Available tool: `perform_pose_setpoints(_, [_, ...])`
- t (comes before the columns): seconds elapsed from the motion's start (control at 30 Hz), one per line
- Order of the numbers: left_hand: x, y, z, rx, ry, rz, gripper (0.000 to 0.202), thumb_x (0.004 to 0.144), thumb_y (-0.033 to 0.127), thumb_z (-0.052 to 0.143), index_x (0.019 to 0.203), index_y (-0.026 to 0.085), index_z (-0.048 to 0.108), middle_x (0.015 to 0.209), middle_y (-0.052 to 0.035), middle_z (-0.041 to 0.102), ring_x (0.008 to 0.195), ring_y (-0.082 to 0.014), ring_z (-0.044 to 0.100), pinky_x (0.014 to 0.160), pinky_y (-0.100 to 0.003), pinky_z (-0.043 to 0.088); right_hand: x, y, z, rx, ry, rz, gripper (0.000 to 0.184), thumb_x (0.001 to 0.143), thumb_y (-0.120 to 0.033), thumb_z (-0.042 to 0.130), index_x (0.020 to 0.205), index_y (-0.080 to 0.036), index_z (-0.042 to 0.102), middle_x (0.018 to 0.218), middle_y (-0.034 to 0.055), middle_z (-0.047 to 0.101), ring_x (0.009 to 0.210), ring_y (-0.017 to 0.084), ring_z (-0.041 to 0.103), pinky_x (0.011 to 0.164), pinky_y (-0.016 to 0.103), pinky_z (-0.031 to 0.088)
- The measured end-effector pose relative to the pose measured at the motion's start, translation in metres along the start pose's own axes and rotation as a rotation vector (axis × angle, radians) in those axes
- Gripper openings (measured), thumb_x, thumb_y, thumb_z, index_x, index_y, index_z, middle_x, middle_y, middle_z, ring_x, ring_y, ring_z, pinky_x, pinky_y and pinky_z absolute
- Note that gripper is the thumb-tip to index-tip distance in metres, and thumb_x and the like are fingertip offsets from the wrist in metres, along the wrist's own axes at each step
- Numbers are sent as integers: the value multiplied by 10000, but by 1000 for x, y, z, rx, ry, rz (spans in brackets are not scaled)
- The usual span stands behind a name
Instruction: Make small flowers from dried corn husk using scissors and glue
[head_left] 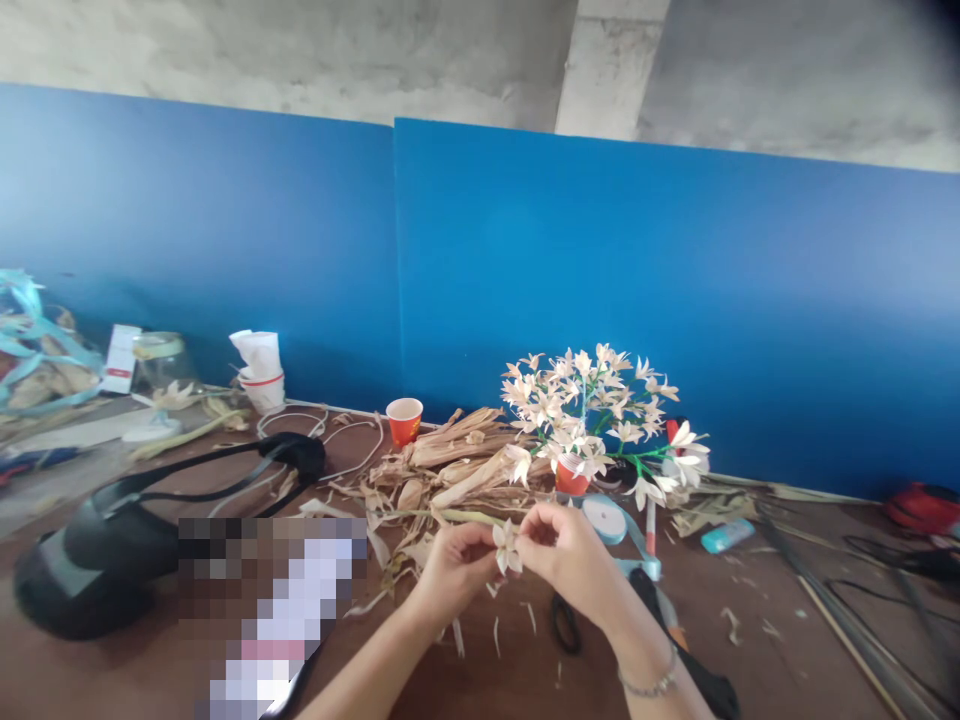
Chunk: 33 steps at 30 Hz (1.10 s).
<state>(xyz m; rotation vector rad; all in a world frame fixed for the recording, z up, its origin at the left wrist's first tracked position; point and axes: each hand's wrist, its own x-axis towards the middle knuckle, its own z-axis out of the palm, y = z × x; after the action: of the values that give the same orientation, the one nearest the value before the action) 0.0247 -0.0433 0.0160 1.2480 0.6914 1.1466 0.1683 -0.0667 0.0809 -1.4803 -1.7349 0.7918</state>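
Note:
A small cream-white flower [507,548] with pointed petals, apparently made of dried husk, is held up between my two hands. My left hand [459,572] pinches it from the left, fingers closed. From the right, my right hand [561,545] has thumb and index finger closed at a petal. Just behind the hands lies a heap of dry husks [472,470]. A bunch of similar white flowers on green stems [589,400] stands in a red paper cup [572,478] beyond my right hand. A roll of light blue ribbon [604,520] lies beside that hand.
An orange-red paper cup [405,424] stands behind the husks. At left are a black strapped object [90,570] and a pixelated patch [292,610]. A black-handled tool [697,665] lies near my right wrist. Thin rods [832,615] and cables occupy the right; a blue partition [637,260] bounds the back.

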Motion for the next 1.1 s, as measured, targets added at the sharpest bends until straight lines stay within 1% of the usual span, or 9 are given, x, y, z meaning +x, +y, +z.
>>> perform_pose_setpoints(0.13, [0, -1, 0, -18, 28, 9, 242, 552, 323, 768, 622, 114, 666, 549, -36, 647, 479, -118, 545, 473, -211, 434, 0, 2, 0, 55, -13, -32, 74, 678, -199, 546, 615, -159, 552, 564, -20, 566, 548, 102, 501, 521, 192, 375])
perform_pose_setpoints(0.23, [2, -5, -4, -35, 64, 56, 227, 575, 318, 755, 618, 123, 647, 524, -18, 634, 486, -125, 558, 489, -216, 444, 0, 2, -1, 89, -30, -17, 164, 719, -308, 565, 672, -151, 573, 611, -3, 587, 574, 109, 506, 528, 195, 380])
perform_pose_setpoints(0.3, [4, -8, -7, -18, 96, 99, 209, 604, 310, 737, 623, 124, 645, 523, -11, 628, 492, -122, 559, 499, -211, 442, -1, 2, -1, 81, -72, 17, 228, 726, -365, 571, 672, -144, 584, 603, -4, 580, 560, 105, 489, 514, 195, 364])
perform_pose_setpoints(0.4, [5, -11, -9, 4, 123, 133, 190, 622, 289, 726, 639, 118, 646, 545, -13, 630, 496, -113, 548, 504, -204, 436, -2, 1, 0, 86, -135, 43, 226, 733, -343, 560, 639, -139, 582, 569, -18, 545, 530, 92, 453, 495, 193, 338])
perform_pose_setpoints(0.5, [5, -15, -9, -21, 97, 138, 181, 626, 274, 725, 661, 117, 641, 579, -18, 638, 525, -118, 554, 528, -212, 443, -2, -3, 3, 103, -89, 18, 149, 724, -258, 538, 624, -149, 556, 571, -28, 528, 551, 94, 459, 520, 191, 347])
perform_pose_setpoints(0.57, [5, -18, -9, -21, 78, 146, 173, 636, 269, 718, 670, 119, 639, 592, -16, 635, 541, -119, 553, 544, -214, 444, -3, -5, 5, 100, -62, 0, 127, 718, -232, 524, 618, -156, 537, 559, -35, 512, 554, 96, 459, 525, 190, 348])
perform_pose_setpoints(0.8, [5, -21, -9, 23, 49, 101, 184, 653, 278, 701, 700, 113, 634, 627, -29, 631, 584, -136, 566, 582, -233, 458, -2, -4, 5, 64, -31, 6, 158, 718, -243, 513, 587, -155, 525, 534, -30, 513, 535, 96, 452, 514, 192, 339])
perform_pose_setpoints(0.97, [5, -17, -7, 181, 95, 136, 153, 655, 243, 685, 652, 111, 608, 589, -3, 596, 560, -110, 520, 537, -191, 405, 2, 0, 8, 44, 22, 32, 210, 713, -288, 534, 556, -148, 538, 513, -23, 516, 518, 98, 449, 495, 197, 325])
perform_pose_setpoints(1.1, [5, -15, -5, 204, 96, 131, 116, 649, 192, 674, 705, 113, 609, 621, 2, 599, 582, -109, 517, 547, -186, 396, 6, 6, 11, 50, 64, 45, 192, 705, -282, 539, 577, -145, 576, 520, -14, 538, 518, 103, 458, 481, 199, 315])
